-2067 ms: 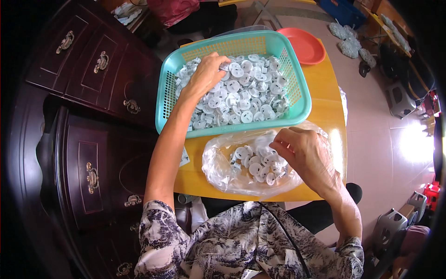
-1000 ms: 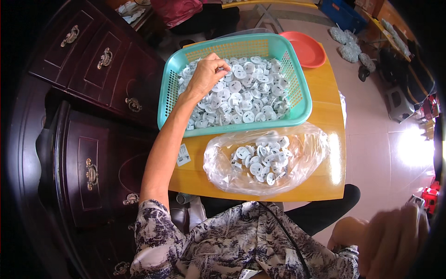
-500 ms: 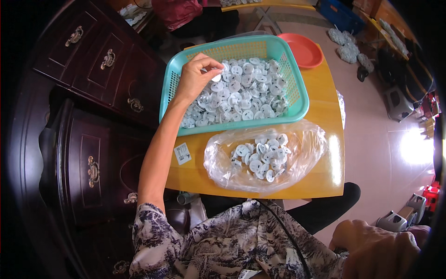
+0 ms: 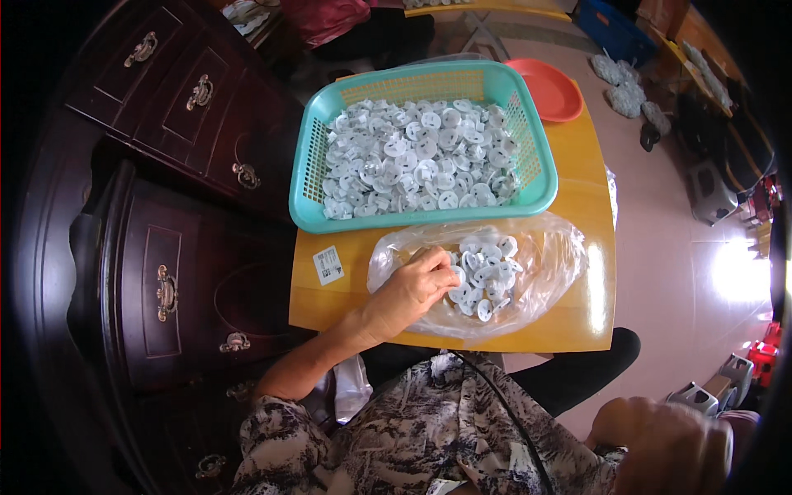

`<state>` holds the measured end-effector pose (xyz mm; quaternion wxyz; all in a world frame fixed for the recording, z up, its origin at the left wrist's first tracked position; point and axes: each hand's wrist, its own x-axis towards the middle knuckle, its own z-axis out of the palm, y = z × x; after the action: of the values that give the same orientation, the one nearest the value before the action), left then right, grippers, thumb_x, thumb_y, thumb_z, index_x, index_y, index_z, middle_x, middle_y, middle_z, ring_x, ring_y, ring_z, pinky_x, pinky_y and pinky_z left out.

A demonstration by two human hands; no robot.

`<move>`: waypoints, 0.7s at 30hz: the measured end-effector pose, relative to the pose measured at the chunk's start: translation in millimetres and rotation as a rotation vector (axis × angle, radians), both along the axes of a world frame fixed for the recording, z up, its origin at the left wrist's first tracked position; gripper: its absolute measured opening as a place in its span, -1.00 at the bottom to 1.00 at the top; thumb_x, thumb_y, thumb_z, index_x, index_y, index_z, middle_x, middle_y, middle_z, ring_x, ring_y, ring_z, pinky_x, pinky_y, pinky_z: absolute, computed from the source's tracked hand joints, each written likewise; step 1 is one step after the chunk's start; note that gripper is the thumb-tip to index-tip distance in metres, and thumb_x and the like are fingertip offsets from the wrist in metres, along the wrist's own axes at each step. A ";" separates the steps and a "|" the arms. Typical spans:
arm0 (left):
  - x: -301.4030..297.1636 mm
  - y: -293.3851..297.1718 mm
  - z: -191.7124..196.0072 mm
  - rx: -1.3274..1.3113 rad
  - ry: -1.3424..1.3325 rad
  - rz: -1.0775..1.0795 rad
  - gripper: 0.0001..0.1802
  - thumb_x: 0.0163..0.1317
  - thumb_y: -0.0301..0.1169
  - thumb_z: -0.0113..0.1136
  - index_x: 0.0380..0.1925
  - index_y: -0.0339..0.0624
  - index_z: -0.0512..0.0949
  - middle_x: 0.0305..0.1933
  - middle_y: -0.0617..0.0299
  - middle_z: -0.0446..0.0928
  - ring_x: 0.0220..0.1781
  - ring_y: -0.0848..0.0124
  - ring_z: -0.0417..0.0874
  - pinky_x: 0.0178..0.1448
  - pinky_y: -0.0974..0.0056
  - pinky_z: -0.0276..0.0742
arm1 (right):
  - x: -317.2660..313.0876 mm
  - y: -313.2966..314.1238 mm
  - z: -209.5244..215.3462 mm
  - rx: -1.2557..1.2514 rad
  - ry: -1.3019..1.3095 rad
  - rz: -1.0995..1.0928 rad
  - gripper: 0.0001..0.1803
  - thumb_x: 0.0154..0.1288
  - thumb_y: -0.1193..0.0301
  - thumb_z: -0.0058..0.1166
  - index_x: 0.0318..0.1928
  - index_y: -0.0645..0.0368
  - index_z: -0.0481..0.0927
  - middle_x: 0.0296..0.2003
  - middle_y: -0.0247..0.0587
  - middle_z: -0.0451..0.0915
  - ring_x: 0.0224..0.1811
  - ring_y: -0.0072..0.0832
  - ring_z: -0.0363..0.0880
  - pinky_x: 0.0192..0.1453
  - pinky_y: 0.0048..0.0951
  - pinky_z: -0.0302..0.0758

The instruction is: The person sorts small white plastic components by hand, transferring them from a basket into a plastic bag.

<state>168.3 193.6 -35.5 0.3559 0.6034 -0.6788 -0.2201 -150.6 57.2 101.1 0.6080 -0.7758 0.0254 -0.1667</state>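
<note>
My left hand (image 4: 419, 287) is over the near clear plastic bag (image 4: 544, 280), thumb and fingers pinched together at a white round plastic piece (image 4: 456, 275). Right beside the fingertips lies a small heap of similar white round pieces (image 4: 493, 272) with dark slots, resting on the bag. Beyond it, a turquoise plastic basket (image 4: 429, 221) holds a broad layer of the same white pieces (image 4: 412, 153). Low at the right edge is my right hand (image 4: 672, 445), blurred and away from the table, its fingers not distinct.
The yellow table (image 4: 598, 206) bears a red round tray (image 4: 549, 89) at the back right and a white printed label (image 4: 328, 265) at the left. Dark wooden drawers (image 4: 177, 107) stand close on the left. Bagged goods (image 4: 624, 97) and a grey stool (image 4: 711, 191) are on the floor to the right.
My left hand has moved from above the basket back toward me, down to the heap on the plastic bag. My right hand has shifted slightly and is more blurred.
</note>
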 end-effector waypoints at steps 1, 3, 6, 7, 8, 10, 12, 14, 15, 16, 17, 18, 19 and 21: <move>-2.2 -4.3 -7.3 -0.016 -0.040 0.005 -0.76 0.09 -0.68 0.32 -0.21 -0.28 0.61 -0.17 0.17 0.46 -0.19 0.27 0.63 -0.13 0.24 0.58 | 17.0 -10.8 3.4 -0.016 0.008 -0.014 -0.81 0.41 0.40 0.01 -0.09 0.26 0.55 -0.44 -0.41 0.50 -0.55 -0.67 0.35 -0.53 -0.59 0.28; -3.6 -16.4 -13.5 -0.029 -0.032 -0.032 -0.75 0.09 -0.68 0.31 -0.20 -0.28 0.61 -0.15 0.16 0.46 -0.17 0.24 0.63 -0.11 0.22 0.59 | 88.0 -22.9 20.6 -0.058 0.044 -0.043 -0.81 0.40 0.40 0.05 -0.10 0.26 0.57 -0.43 -0.42 0.50 -0.53 -0.68 0.36 -0.51 -0.60 0.29; 6.0 -5.0 -20.5 -0.062 -0.138 0.020 -0.73 0.10 -0.68 0.30 -0.17 -0.27 0.60 -0.09 0.11 0.47 -0.10 0.16 0.63 -0.06 0.17 0.61 | 126.1 -43.4 6.0 -0.083 0.060 0.027 -0.81 0.38 0.39 0.12 -0.11 0.26 0.59 -0.42 -0.44 0.51 -0.51 -0.69 0.38 -0.49 -0.62 0.30; 3.8 -9.1 -19.7 -0.123 -0.220 0.002 -0.73 0.11 -0.68 0.29 -0.15 -0.28 0.59 -0.05 0.08 0.47 -0.05 0.12 0.62 -0.03 0.14 0.62 | 149.5 -42.3 10.3 0.054 0.255 -0.127 -0.77 0.36 0.33 0.19 -0.16 0.26 0.68 -0.45 -0.43 0.57 -0.44 -0.75 0.42 -0.39 -0.63 0.35; 1.2 -11.5 -17.5 -0.128 -0.214 -0.003 -0.73 0.11 -0.68 0.29 -0.15 -0.28 0.59 -0.05 0.08 0.47 -0.05 0.12 0.62 -0.03 0.14 0.62 | 166.5 -51.7 -6.3 0.099 0.311 -0.156 -0.74 0.35 0.31 0.20 -0.10 0.24 0.67 -0.45 -0.45 0.54 -0.46 -0.75 0.43 -0.41 -0.59 0.36; -3.0 -15.8 -11.0 -0.132 -0.220 -0.018 -0.72 0.13 -0.65 0.29 -0.12 -0.28 0.58 0.02 0.00 0.47 0.05 0.07 0.59 0.03 0.13 0.62 | 198.1 -74.2 -38.8 -0.187 0.275 -0.231 -0.71 0.30 0.31 0.25 -0.05 0.19 0.68 -0.43 -0.33 0.57 -0.48 -0.65 0.52 -0.37 -0.51 0.44; -2.1 -11.4 -8.2 -0.071 -0.170 0.000 -0.70 0.14 -0.61 0.30 -0.09 -0.28 0.58 0.05 -0.03 0.47 0.08 0.06 0.59 0.05 0.13 0.62 | 231.1 -88.0 -71.0 -0.267 0.248 -0.267 -0.67 0.24 0.35 0.28 0.00 0.18 0.65 -0.30 -0.16 0.64 -0.33 -0.40 0.66 -0.22 -0.34 0.56; -1.2 -12.3 1.6 -0.088 -0.160 -0.051 -0.70 0.16 -0.59 0.30 -0.07 -0.26 0.59 0.07 -0.01 0.48 0.08 0.07 0.60 0.05 0.13 0.62 | 256.0 -102.3 -98.3 -0.584 0.155 -0.413 -0.61 0.18 0.40 0.32 0.03 0.17 0.61 -0.12 -0.01 0.65 -0.09 -0.13 0.69 -0.02 -0.15 0.58; -1.4 -11.1 3.6 -0.110 -0.120 -0.038 -0.73 0.16 -0.57 0.33 -0.11 -0.27 0.61 0.00 0.03 0.52 0.02 0.09 0.64 0.01 0.16 0.63 | 268.8 -107.6 -110.8 -0.583 0.155 -0.407 -0.61 0.18 0.40 0.32 0.03 0.17 0.61 -0.12 -0.01 0.65 -0.09 -0.13 0.69 -0.02 -0.15 0.58; -1.7 -10.9 7.4 -0.111 -0.116 -0.038 -0.73 0.16 -0.57 0.33 -0.11 -0.27 0.61 0.00 0.03 0.52 0.02 0.09 0.64 0.01 0.16 0.63 | 278.8 -112.2 -119.0 -0.669 0.159 -0.451 -0.57 0.14 0.40 0.33 0.05 0.15 0.60 -0.14 -0.01 0.64 -0.11 -0.11 0.67 0.00 -0.16 0.57; -1.8 -10.8 12.3 -0.114 -0.034 -0.040 -0.75 0.15 -0.57 0.35 -0.14 -0.27 0.63 -0.04 0.05 0.54 -0.01 0.12 0.65 -0.02 0.18 0.64 | 285.5 -117.6 -126.5 -0.756 0.163 -0.497 -0.54 0.10 0.40 0.34 0.06 0.12 0.59 -0.17 -0.01 0.63 -0.14 -0.09 0.66 0.02 -0.16 0.57; -0.3 -8.8 17.4 -0.112 0.046 -0.033 -0.77 0.14 -0.57 0.37 -0.17 -0.27 0.64 -0.08 0.07 0.56 -0.04 0.14 0.67 -0.05 0.20 0.64 | 293.5 -117.6 -129.4 -0.754 0.163 -0.489 -0.54 0.10 0.40 0.34 0.06 0.12 0.59 -0.17 -0.01 0.63 -0.14 -0.09 0.66 0.02 -0.16 0.57; 1.8 -8.9 23.4 -0.109 0.047 -0.027 -0.77 0.14 -0.57 0.37 -0.17 -0.27 0.64 -0.08 0.07 0.56 -0.04 0.14 0.67 -0.05 0.20 0.64 | 300.0 -117.9 -132.1 -0.749 0.232 -0.473 -0.54 0.10 0.40 0.35 0.05 0.11 0.59 -0.16 0.00 0.63 -0.10 -0.08 0.65 0.03 -0.15 0.56; 8.9 -12.4 34.2 -0.267 -0.025 0.010 -0.80 0.11 -0.57 0.37 -0.24 -0.27 0.62 -0.15 0.12 0.54 -0.14 0.21 0.67 -0.13 0.22 0.69 | 308.3 -116.6 -134.7 -0.743 0.303 -0.453 -0.55 0.09 0.39 0.35 0.04 0.10 0.60 -0.15 0.00 0.62 -0.06 -0.07 0.63 0.04 -0.14 0.55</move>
<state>177.2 181.1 -1.3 0.4257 0.5567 -0.7034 -0.1182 157.7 -59.3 -33.6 0.2262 -0.9317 0.2214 -0.1781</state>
